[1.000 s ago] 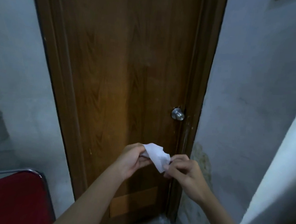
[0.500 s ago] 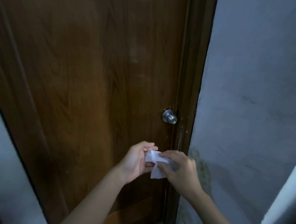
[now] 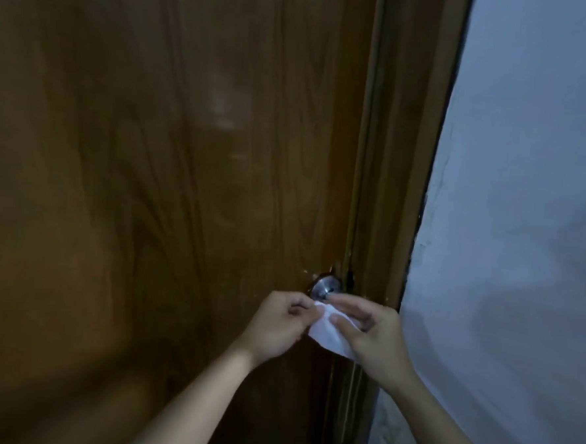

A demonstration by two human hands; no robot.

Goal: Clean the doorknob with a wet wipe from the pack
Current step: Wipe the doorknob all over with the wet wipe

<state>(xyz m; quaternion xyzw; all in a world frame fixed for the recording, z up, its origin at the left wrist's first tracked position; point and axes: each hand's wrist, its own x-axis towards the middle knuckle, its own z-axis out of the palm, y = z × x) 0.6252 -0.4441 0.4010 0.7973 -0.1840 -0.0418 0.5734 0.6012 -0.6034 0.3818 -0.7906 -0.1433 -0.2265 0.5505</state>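
Note:
A round silver doorknob (image 3: 324, 290) sits at the right edge of the brown wooden door (image 3: 170, 193). Just below it, a white wet wipe (image 3: 326, 333) is held between both hands. My left hand (image 3: 276, 323) pinches the wipe's left edge. My right hand (image 3: 373, 336) grips its right side, with the fingertips almost touching the lower part of the knob. Part of the wipe is hidden under my right fingers. The pack is not in view.
The door frame (image 3: 400, 180) runs down just right of the knob. A pale grey wall (image 3: 525, 219) fills the right side, stained near the bottom.
The view has come much closer to the door. Both hands, still holding the wipe, have risen to just under the doorknob. The red chair has left the view.

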